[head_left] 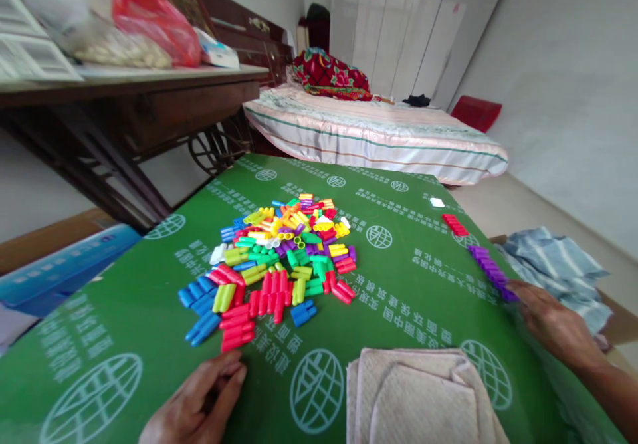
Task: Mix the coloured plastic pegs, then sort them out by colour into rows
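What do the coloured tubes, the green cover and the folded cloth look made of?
Coloured tubes: likely moulded plastic, glossy, with bright even colours. Green cover: smooth printed sheet with a faint sheen, plastic or coated fabric, I cannot tell which. Folded cloth: probably terry cotton, matt, with a nubbly surface and hemmed edges.

Left hand (199, 401) rests on green board (399, 278), fingers just below a red piece at the edge of the block pile (279, 264). Right hand (551, 324) touches near end of purple row (491, 272); red row (455, 224) beyond. Folded cloth (423, 397) between hands.
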Motion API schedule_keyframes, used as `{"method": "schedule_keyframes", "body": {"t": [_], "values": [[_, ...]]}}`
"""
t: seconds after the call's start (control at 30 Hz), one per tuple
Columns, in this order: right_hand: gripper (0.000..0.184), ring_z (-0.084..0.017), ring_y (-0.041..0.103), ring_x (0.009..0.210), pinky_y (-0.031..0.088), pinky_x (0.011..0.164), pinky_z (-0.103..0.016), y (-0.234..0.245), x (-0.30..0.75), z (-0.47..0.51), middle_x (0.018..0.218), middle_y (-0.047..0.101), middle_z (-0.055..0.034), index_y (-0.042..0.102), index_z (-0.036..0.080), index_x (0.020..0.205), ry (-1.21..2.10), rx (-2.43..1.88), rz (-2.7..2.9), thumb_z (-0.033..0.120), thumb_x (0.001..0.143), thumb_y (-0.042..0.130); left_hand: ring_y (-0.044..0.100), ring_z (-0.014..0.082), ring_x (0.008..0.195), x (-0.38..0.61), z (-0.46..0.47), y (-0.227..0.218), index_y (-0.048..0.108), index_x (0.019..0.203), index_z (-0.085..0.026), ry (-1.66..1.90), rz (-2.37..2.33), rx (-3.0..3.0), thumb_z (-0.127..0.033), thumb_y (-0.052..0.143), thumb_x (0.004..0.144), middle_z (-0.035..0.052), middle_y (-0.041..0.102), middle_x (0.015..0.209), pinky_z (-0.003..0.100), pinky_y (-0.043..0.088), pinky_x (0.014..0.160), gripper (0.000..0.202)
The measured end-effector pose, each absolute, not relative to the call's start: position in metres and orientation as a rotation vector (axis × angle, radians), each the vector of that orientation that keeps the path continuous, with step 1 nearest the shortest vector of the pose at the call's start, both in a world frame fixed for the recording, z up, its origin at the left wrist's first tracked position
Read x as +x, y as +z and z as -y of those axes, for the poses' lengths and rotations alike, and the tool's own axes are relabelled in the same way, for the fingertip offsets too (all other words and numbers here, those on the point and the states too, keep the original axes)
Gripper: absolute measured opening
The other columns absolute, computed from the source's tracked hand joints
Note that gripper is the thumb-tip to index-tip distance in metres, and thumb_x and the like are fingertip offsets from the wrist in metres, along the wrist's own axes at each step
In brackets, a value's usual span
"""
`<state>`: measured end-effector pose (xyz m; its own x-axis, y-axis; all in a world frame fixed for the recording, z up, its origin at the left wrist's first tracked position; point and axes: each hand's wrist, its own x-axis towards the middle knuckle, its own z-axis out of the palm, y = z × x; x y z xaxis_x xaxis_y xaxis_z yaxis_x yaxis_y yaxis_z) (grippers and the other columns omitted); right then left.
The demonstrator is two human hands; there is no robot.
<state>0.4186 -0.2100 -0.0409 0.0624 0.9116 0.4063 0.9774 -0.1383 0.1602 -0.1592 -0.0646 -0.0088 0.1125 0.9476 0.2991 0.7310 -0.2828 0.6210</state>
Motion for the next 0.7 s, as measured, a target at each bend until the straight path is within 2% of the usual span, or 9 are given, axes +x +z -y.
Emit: {"method": "schedule_keyframes", "body": {"t": [0.17,0.33,0.43,0.57,0.7], "values": [[0.032,-0.025,0.067,0.097,0.058,0.082,-0.038,-0.026,0.376,0.181,0.107,0.069,-0.0122,0.065,0.017,0.105,-0.617,-2.042,1.978,0.023,0.088,0.038,0.069,0.0137,0.063,-0.158,0.066,-0.006,0.071,0.079,-0.028,0.923,-1.637,2.084,-0.054,0.059,0.072,-0.0046,0.075,0.076,0.015,0.055,0.057,0.029],[0.030,-0.020,0.066,0.100,0.054,0.090,-0.035,-0.005,0.289,0.120,0.108,0.070,-0.0067,0.067,0.024,0.106,-0.251,-1.821,2.055,0.021,0.091,0.040,0.069,0.0136,0.060,-0.158,0.068,-0.001,0.071,0.079,-0.028,0.976,-1.593,2.086,-0.052,0.059,0.073,-0.0044,0.074,0.072,0.015,0.054,0.055,0.027],[0.033,-0.020,0.065,0.098,0.054,0.087,-0.037,0.010,0.233,0.081,0.106,0.070,-0.0060,0.066,0.024,0.109,-0.077,-1.636,2.135,0.015,0.091,0.039,0.069,0.0132,0.061,-0.158,0.069,0.001,0.071,0.081,-0.027,0.979,-1.580,2.085,-0.050,0.060,0.073,-0.0043,0.074,0.073,0.014,0.054,0.056,0.026],[0.030,-0.018,0.063,0.092,0.052,0.081,-0.032,0.024,0.172,0.034,0.097,0.070,-0.0039,0.067,0.024,0.099,0.048,-1.514,2.208,0.012,0.090,0.040,0.070,0.0137,0.063,-0.158,0.071,-0.001,0.071,0.082,-0.027,0.974,-1.577,2.078,-0.050,0.059,0.075,-0.0030,0.075,0.075,0.014,0.055,0.058,0.028],[0.020,-0.020,0.060,0.089,0.049,0.078,-0.033,0.029,0.125,-0.007,0.092,0.069,-0.0049,0.066,0.023,0.090,0.054,-1.616,2.207,0.025,0.090,0.047,0.069,0.0127,0.063,-0.159,0.073,-0.004,0.071,0.084,-0.026,1.013,-1.574,2.102,-0.050,0.059,0.076,-0.0032,0.074,0.075,0.014,0.054,0.057,0.027]]}}
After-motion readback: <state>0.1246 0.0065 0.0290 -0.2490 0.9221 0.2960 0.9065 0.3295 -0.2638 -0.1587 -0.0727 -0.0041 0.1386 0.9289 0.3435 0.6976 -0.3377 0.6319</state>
